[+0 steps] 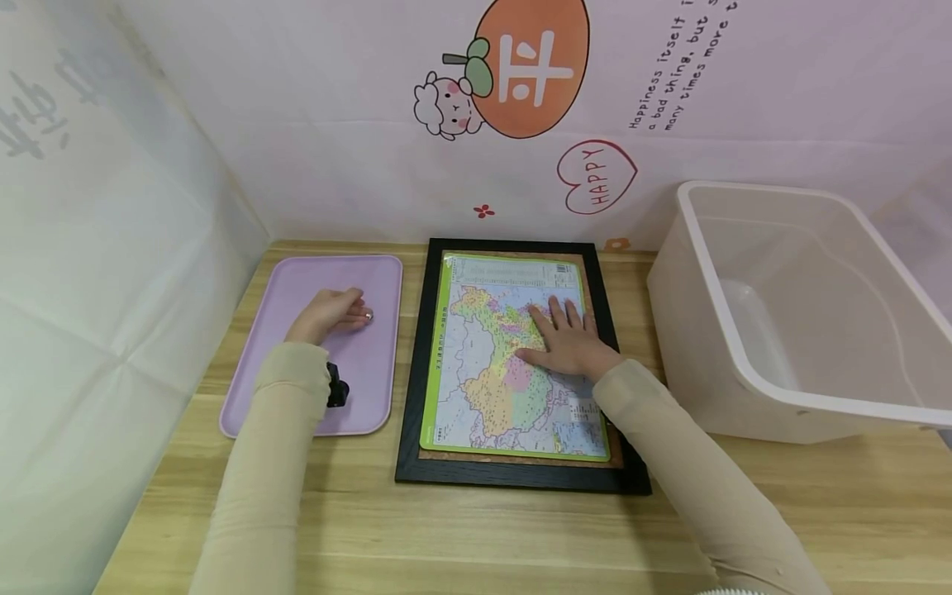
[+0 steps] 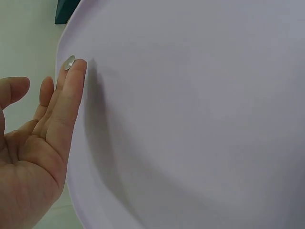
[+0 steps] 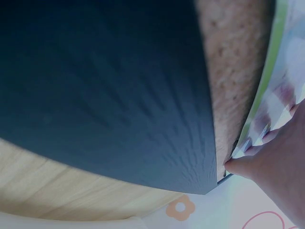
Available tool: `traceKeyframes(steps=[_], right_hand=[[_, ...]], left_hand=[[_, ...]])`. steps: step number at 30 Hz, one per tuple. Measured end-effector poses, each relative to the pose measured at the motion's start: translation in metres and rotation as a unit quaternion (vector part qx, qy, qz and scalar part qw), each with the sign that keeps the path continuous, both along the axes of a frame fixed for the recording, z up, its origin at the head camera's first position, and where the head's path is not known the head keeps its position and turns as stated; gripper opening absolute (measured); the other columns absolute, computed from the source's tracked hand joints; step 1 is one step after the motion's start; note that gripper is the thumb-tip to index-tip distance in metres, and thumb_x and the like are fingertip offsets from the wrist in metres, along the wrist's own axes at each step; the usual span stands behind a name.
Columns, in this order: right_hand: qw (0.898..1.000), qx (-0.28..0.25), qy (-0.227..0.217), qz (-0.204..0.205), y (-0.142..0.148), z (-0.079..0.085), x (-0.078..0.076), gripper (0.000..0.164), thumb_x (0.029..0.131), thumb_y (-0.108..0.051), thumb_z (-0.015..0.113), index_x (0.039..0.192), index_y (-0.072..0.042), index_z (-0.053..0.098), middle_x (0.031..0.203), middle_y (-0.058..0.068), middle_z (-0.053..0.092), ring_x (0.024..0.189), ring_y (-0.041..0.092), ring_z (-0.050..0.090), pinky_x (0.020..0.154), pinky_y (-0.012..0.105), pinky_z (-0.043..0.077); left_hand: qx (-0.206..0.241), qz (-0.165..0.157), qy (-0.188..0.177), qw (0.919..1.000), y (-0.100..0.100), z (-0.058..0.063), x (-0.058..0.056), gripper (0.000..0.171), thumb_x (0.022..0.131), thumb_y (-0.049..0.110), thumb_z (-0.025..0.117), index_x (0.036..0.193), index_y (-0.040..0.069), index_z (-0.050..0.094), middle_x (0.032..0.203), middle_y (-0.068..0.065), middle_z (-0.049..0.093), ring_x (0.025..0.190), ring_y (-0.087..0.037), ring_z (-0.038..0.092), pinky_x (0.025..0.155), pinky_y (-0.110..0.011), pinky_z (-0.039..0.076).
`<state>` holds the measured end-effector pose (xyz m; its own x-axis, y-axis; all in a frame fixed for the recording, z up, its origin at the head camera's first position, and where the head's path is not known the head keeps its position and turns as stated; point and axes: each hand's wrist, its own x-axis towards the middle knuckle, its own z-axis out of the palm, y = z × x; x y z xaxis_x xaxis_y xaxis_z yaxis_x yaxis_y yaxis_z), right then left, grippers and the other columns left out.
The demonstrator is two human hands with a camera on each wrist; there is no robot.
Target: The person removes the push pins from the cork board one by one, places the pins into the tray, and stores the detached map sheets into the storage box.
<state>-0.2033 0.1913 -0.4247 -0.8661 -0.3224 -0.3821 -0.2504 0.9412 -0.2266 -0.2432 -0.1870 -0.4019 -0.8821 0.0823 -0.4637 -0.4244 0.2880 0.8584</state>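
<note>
Over the far part of a lilac tray (image 1: 364, 413) is my left hand (image 1: 330, 316). In the left wrist view a small shiny disc (image 2: 69, 62) sits at its nearly straight fingertips, with the thumb apart; its exact kind is unclear. My right hand (image 1: 568, 343) lies spread, palm down, on the right side of a colourful map sheet (image 1: 476, 397) with a green edge. That sheet lies on a black-framed cork board (image 1: 521, 475). The right wrist view shows the frame's black border (image 3: 119, 105), the cork strip (image 3: 238, 67) and the right thumb near the sheet's edge.
A deep white plastic bin (image 1: 759, 330) stands to the right of the board. Wooden tabletop (image 1: 476, 537) runs along the front. White printed sheeting (image 1: 357, 165) rises behind and at the left. A dark green object (image 2: 66, 10) shows beyond the tray's rim in the left wrist view.
</note>
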Motion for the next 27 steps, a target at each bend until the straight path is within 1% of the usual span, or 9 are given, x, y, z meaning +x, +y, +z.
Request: traceKeyframes(steps=[6,15,19,27], right_hand=[[1.0,-0.002,-0.001,-0.001,-0.0003,-0.0004,0.0002,0.09,0.091,-0.069,0.036,0.155,-0.02,-0.004,0.159,0.021,-0.015,0.145,0.046,-0.014,0.113,0.068,-0.01],[1.0,-0.006,-0.004,-0.001,-0.0016,0.0007,0.0008,0.09,0.092,-0.067,0.037,0.155,-0.019,-0.004,0.159,0.021,-0.015,0.145,0.047,-0.015,0.113,0.068,-0.01],[1.0,-0.002,-0.004,0.0,-0.0016,0.0004,-0.0004,0.09,0.091,-0.069,0.036,0.155,-0.02,-0.005,0.159,0.021,-0.016,0.145,0.047,-0.015,0.113,0.068,-0.009],[1.0,0.005,-0.01,-0.001,-0.0008,0.0003,-0.0015,0.091,0.091,-0.07,0.034,0.155,-0.02,-0.006,0.159,0.02,-0.017,0.145,0.046,-0.016,0.113,0.068,-0.009]], left_hand=[[0.005,0.006,-0.013,0.9999,-0.0011,-0.0042,0.0009,0.051,0.1,0.024,0.037,0.132,-0.016,0.039,0.071,0.011,0.062,0.067,0.002,0.064,0.075,-0.014,0.055],[0.007,0.006,-0.027,0.9996,-0.001,-0.002,0.004,0.051,0.101,0.024,0.036,0.134,-0.015,0.038,0.072,0.01,0.063,0.068,0.001,0.064,0.077,-0.014,0.055],[0.002,-0.001,-0.03,0.9995,-0.0018,-0.0001,0.005,0.052,0.102,0.026,0.035,0.137,-0.013,0.036,0.078,0.008,0.064,0.071,0.001,0.064,0.08,-0.015,0.055],[-0.007,-0.009,-0.036,0.9993,-0.0012,0.0007,0.0046,0.051,0.103,0.026,0.034,0.138,-0.012,0.036,0.097,-0.002,0.065,0.075,0.0,0.065,0.086,-0.018,0.054]])
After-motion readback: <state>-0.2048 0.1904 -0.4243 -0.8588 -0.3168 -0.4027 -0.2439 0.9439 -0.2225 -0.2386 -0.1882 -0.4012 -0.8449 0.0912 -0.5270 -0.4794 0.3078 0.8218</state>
